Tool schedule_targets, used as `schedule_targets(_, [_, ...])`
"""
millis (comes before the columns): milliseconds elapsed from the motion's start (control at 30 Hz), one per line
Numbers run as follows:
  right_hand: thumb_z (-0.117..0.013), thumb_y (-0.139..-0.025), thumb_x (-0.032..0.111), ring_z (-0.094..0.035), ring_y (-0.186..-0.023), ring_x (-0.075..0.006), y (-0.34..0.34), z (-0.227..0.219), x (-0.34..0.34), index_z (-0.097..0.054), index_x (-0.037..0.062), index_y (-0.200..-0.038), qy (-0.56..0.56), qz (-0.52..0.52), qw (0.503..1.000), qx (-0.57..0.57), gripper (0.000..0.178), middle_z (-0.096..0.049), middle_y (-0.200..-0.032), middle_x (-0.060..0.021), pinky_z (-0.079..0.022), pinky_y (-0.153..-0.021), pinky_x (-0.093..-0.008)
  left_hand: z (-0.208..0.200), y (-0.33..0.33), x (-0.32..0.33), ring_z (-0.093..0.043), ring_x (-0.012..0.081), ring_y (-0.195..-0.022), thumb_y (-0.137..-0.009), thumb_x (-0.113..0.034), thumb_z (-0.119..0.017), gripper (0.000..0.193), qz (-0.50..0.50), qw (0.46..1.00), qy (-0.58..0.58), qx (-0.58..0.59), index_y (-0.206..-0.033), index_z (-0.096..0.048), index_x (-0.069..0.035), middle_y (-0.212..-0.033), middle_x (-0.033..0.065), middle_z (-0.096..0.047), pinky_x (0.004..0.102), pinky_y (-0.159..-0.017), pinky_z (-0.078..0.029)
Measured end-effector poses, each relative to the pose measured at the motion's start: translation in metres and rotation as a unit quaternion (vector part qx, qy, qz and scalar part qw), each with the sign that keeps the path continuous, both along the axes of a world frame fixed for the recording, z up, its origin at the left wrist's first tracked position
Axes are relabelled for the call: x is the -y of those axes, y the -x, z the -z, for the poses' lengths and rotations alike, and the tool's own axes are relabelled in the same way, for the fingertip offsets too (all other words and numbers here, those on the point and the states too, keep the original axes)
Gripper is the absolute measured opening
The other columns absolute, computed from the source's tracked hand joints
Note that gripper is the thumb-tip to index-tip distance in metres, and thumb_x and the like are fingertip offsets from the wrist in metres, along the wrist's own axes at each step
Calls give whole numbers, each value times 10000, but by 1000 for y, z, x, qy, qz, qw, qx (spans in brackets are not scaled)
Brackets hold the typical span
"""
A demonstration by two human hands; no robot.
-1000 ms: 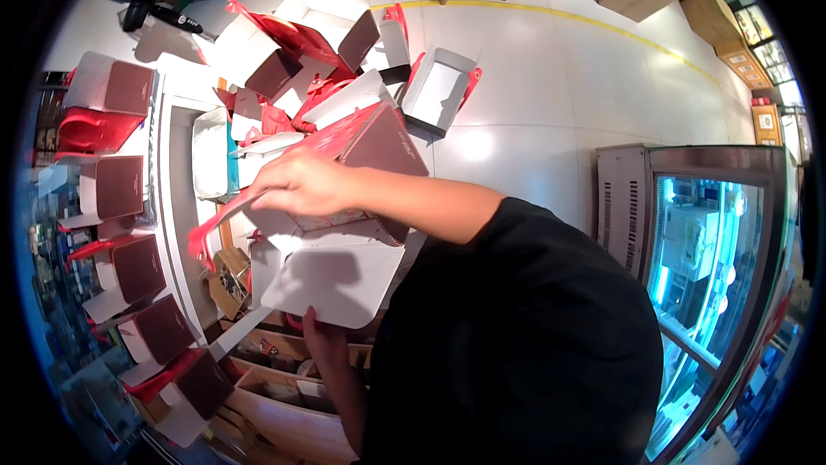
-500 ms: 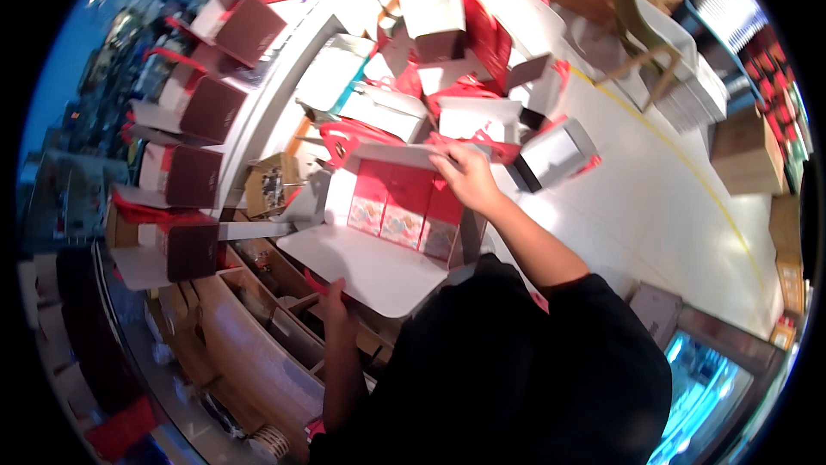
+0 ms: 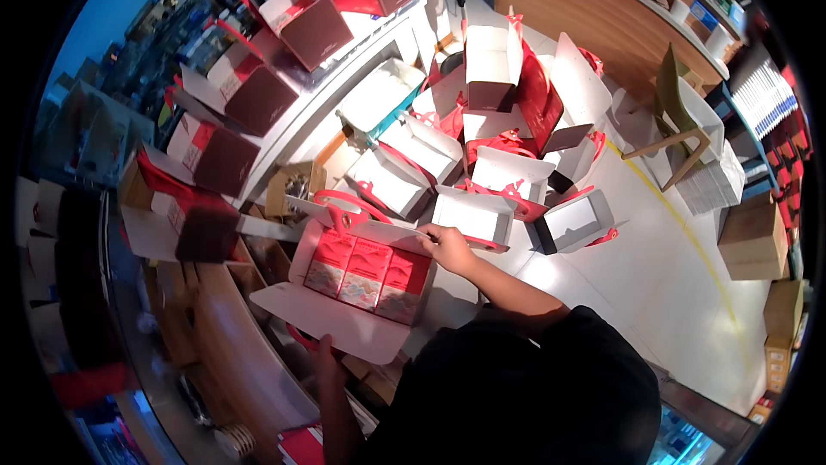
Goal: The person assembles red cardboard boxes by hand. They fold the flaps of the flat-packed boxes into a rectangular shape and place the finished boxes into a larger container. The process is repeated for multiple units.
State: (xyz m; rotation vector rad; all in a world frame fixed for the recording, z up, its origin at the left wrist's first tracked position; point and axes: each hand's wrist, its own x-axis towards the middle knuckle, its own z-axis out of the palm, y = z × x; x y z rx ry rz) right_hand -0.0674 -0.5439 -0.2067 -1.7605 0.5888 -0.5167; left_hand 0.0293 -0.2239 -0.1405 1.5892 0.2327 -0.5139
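I have an open white gift box (image 3: 327, 320) in front of me, tilted, its near lid flap hanging toward me. Three red packets (image 3: 370, 260) with patterned lower ends sit side by side in it. My right hand (image 3: 449, 250) is closed on the upper right edge of the box, thumb and fingers pinching the board. Below the flap, my left hand (image 3: 327, 353) is closed at the box's red strap handle (image 3: 301, 339); its fingertips are partly hidden by the flap. Another red strap (image 3: 348, 211) loops over the far side of the box.
Several open white boxes with red straps (image 3: 508, 174) crowd the floor ahead. More boxes with dark red sides (image 3: 261, 102) line a white ledge at left. A wooden compartment shelf (image 3: 249, 349) is below left. A chair (image 3: 680, 121) and cardboard box (image 3: 753, 237) stand at right.
The held box and both hands have shifted lower and a little left in view, and the whole view has turned. Both hands keep their hold; the packets stay inside.
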Motion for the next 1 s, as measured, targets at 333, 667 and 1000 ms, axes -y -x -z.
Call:
schedule_targets(333, [-601, -824, 180, -645, -680, -280, -23, 38, -39, -648, 42, -970, 52, -114, 982, -144, 206, -647, -749, -157, -491, -627, -364, 16, -6, -53, -605, 231, -936, -842, -163, -573, 353, 64, 977, -196, 60, -1129, -559, 41, -1033, 128, -629, 347, -838, -455])
schedule_targets(667, [-669, -753, 291, -639, -864, -274, -63, 60, -96, -597, 35, -1094, 59, -147, 926, -342, 432, -665, -893, -143, -489, -764, -386, 70, -44, -81, -664, 317, -804, -810, -217, -552, 310, 149, 954, -257, 26, -919, -632, 62, -797, 212, -659, 383, -725, -489])
schedule_targets(1000, [-676, -812, 425, -623, -909, -228, -111, 126, -66, -507, 44, -1236, -242, -184, 899, -316, 594, -634, -1011, -112, -497, -759, -331, 149, -49, -96, -660, 323, -767, -792, -212, -554, 317, 99, 951, -282, -74, -875, -610, 88, -759, 220, -646, 395, -696, -487])
